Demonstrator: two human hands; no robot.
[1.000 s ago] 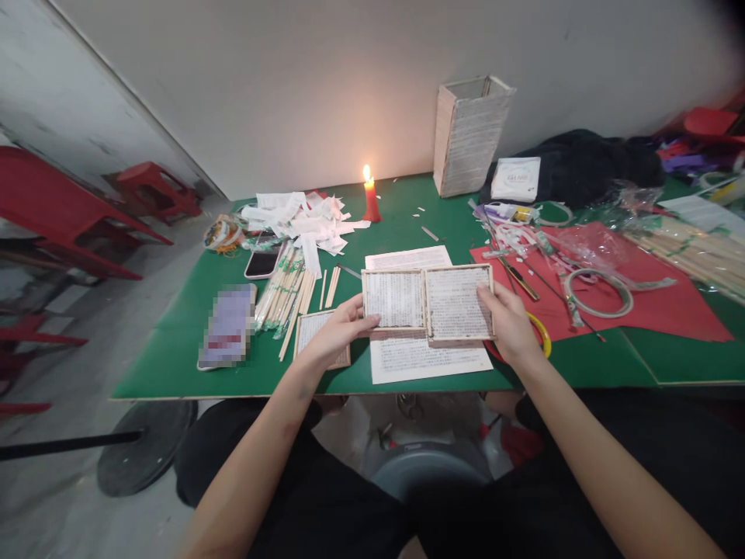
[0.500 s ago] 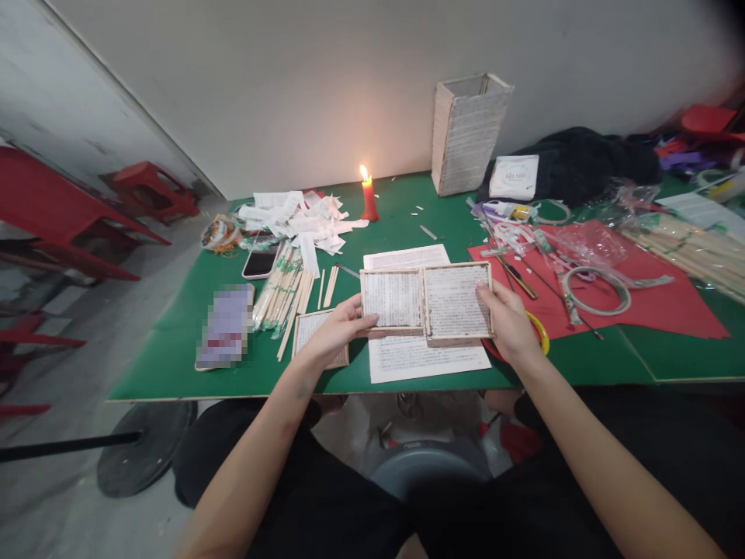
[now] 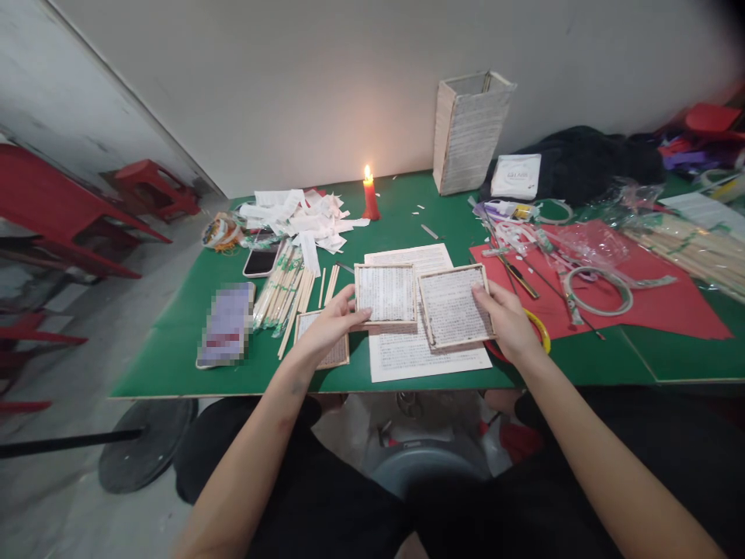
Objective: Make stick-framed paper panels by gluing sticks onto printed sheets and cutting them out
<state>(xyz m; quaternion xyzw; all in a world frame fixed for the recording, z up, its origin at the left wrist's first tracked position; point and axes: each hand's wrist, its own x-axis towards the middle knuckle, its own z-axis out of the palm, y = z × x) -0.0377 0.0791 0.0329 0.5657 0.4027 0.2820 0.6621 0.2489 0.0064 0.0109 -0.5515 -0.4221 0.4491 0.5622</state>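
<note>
Near bench's [image 3: 163, 349] front edge: left hand [image 3: 333, 320] pinches smaller frame [image 3: 385, 293], right hand [image 3: 513, 324] larger frame [image 3: 452, 306].
Frames: seemingly being compared; alignment calls for straightening the larger.

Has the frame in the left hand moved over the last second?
Yes: judged against the printed sheet lying beneath, that frame has shifted slightly left and a little upward in the view.

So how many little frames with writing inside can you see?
3: one frame in the left hand, another frame in the right hand, and a third frame on the green table, partly covered by the left arm. Others could be hidden.
</note>
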